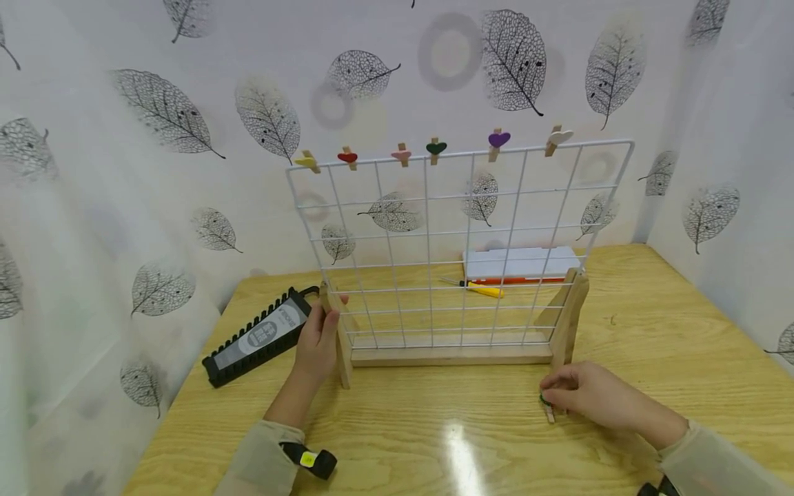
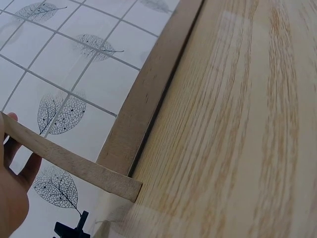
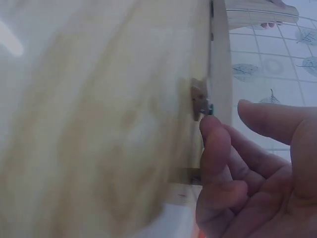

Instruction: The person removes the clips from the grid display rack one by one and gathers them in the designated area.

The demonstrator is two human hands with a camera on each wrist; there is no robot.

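Note:
A white wire grid [image 1: 428, 227] stands in a wooden base [image 1: 453, 356]. My left hand [image 1: 319, 344] grips the base's left upright [image 2: 74, 161], fingers curled behind it. Small wooden clothespins with hearts line the top wire: yellow [image 1: 307, 162], red [image 1: 348, 158], pink [image 1: 402, 155], dark green [image 1: 435, 149], purple [image 1: 498, 142] and white [image 1: 557, 138]. By the right upright [image 1: 569, 324], my right hand [image 1: 595, 396] is at another clothespin [image 1: 549, 412] with a green part. In the right wrist view, the index fingertip meets this clothespin [image 3: 199, 100], while the thumb stands apart.
A black notched tool holder [image 1: 263, 337] with a grey label lies left of the stand. Behind the grid are a yellow-handled screwdriver [image 1: 484, 289] and a white case [image 1: 524, 263] with an orange edge. Leaf-patterned curtain [image 1: 384, 76] borders the wooden table [image 1: 657, 324].

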